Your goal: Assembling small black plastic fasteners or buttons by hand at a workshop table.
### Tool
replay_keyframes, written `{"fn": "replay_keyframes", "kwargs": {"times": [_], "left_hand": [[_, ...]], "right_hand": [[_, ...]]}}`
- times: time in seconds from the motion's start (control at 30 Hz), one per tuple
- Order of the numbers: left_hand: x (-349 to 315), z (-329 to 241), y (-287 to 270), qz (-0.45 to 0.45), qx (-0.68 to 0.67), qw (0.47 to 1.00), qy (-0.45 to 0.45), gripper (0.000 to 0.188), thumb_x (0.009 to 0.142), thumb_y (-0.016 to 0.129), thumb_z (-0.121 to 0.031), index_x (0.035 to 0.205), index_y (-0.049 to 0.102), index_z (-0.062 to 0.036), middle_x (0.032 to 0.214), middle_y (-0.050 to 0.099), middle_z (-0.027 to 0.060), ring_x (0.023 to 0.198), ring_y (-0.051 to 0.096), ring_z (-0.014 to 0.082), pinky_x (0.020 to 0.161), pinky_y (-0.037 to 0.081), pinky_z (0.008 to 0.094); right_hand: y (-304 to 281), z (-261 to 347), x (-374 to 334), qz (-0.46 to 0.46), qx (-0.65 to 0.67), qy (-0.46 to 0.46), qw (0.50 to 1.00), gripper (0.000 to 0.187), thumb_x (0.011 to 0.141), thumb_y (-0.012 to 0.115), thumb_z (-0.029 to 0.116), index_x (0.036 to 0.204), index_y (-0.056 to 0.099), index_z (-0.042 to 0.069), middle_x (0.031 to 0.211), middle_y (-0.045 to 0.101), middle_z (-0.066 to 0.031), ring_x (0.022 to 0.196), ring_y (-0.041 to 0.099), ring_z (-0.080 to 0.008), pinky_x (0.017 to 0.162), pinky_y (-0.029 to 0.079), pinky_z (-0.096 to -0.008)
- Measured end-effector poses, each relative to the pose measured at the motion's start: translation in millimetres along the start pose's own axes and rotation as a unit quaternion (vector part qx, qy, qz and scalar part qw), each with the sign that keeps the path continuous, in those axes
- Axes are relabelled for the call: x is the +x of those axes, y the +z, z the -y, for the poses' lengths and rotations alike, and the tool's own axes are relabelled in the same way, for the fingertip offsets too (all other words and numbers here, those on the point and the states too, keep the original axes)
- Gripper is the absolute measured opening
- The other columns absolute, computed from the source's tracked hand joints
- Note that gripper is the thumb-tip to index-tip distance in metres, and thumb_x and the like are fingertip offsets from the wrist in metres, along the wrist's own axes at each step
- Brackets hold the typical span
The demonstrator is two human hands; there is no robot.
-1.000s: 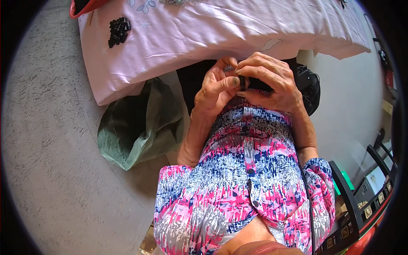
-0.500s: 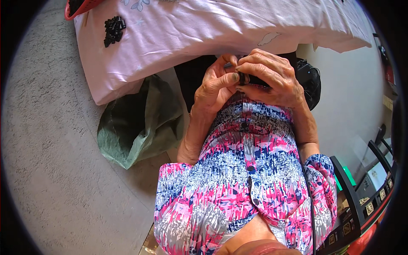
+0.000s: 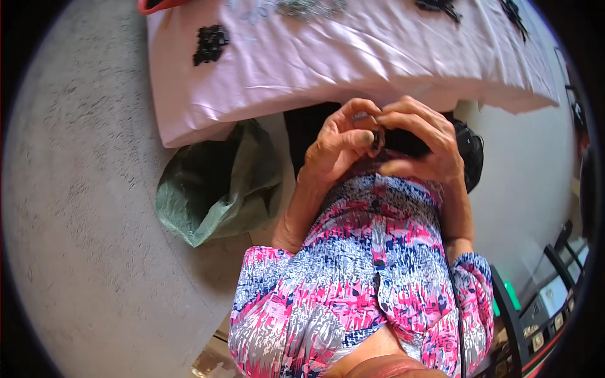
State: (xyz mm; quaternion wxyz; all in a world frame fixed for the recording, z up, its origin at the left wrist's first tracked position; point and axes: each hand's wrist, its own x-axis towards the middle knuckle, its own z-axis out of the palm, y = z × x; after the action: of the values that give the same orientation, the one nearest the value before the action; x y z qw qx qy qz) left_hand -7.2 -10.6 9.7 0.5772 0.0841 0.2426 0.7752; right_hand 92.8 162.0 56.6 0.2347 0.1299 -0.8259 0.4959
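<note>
Above my lap, close to the near edge of the table, my left hand [image 3: 337,142] pinches a small black part [image 3: 377,141] between thumb and fingers. Its exact kind is too small to make out. My right hand [image 3: 430,135] faces it from the right, fingers curved and the thumb well apart from them, slightly blurred. The right fingertips come close to the left ones at the top; whether they touch I cannot tell. Nothing shows between the right thumb and fingers.
On the pink cloth-covered table [image 3: 302,69] lie a pile of small black parts [image 3: 210,45], silvery pieces [image 3: 309,7] and black strips [image 3: 515,17]. A red basket [image 3: 151,6] sits at the far left. A green sack [image 3: 208,211] stands below; a black bag [image 3: 469,154] is at the right.
My right thumb has moved away from the black part, and the right hand has opened. The left hand keeps its pinch. The view has shifted, showing more of the table's far side.
</note>
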Motion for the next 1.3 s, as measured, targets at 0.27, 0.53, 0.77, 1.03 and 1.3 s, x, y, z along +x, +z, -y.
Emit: {"fn": "replay_keyframes", "kwargs": {"times": [0.27, 0.53, 0.77, 1.03, 1.3], "left_hand": [[-12.4, -107.8, 24.6, -0.236, 0.351, 0.822, 0.38, 0.013, 0.085, 0.06, 0.004, 0.097, 0.065, 0.0016, 0.088, 0.067, 0.0103, 0.076, 0.064, 0.0156, 0.074, 0.054, 0.0284], [10.8, -199.3, -30.5, -0.414, 0.602, 0.528, 0.432, 0.008, 0.081, 0.071, -0.006, 0.084, 0.067, 0.0008, 0.074, 0.067, 0.0053, 0.069, 0.063, 0.0124, 0.066, 0.051, 0.0267], [31.0, -208.2, -33.9, -0.385, 0.747, 0.369, 0.398, 0.009, 0.077, 0.074, -0.009, 0.08, 0.069, -0.0019, 0.082, 0.067, 0.0095, 0.073, 0.063, 0.022, 0.068, 0.051, 0.0327], [108.9, -170.7, 19.0, -0.142, 0.766, 0.496, 0.383, 0.01, 0.078, 0.066, -0.005, 0.085, 0.072, -0.0023, 0.08, 0.069, 0.0109, 0.076, 0.064, 0.0248, 0.075, 0.051, 0.0345], [177.2, -166.7, 22.9, -0.056, 0.833, 0.432, 0.34, 0.013, 0.078, 0.065, -0.009, 0.086, 0.073, -0.0018, 0.081, 0.07, 0.0123, 0.074, 0.067, 0.0235, 0.072, 0.053, 0.0323]], "right_hand": [[-4.8, -3.4, -10.8, -0.085, -0.144, 0.009, 0.986, 0.024, 0.068, 0.078, 0.006, 0.086, 0.063, -0.002, 0.083, 0.063, -0.0144, 0.071, 0.062, -0.0295, 0.064, 0.05, -0.0362], [3.2, -7.9, -10.1, -0.08, -0.145, -0.001, 0.986, 0.017, 0.072, 0.074, 0.0, 0.083, 0.061, -0.002, 0.08, 0.062, -0.0128, 0.069, 0.061, -0.0282, 0.059, 0.049, -0.0365], [3.0, -16.0, -11.6, -0.077, -0.162, 0.006, 0.984, 0.015, 0.075, 0.073, 0.002, 0.084, 0.061, 0.0, 0.08, 0.061, -0.0104, 0.07, 0.061, -0.0271, 0.06, 0.05, -0.0363], [13.1, -19.6, -17.6, -0.03, -0.163, 0.005, 0.986, 0.014, 0.077, 0.072, 0.006, 0.084, 0.061, 0.002, 0.079, 0.059, -0.0085, 0.073, 0.06, -0.0253, 0.06, 0.05, -0.0362], [14.5, -20.1, -25.1, 0.017, -0.21, 0.068, 0.975, 0.013, 0.079, 0.07, 0.01, 0.084, 0.06, 0.003, 0.082, 0.058, -0.0098, 0.078, 0.06, -0.0276, 0.066, 0.048, -0.0389]]}}
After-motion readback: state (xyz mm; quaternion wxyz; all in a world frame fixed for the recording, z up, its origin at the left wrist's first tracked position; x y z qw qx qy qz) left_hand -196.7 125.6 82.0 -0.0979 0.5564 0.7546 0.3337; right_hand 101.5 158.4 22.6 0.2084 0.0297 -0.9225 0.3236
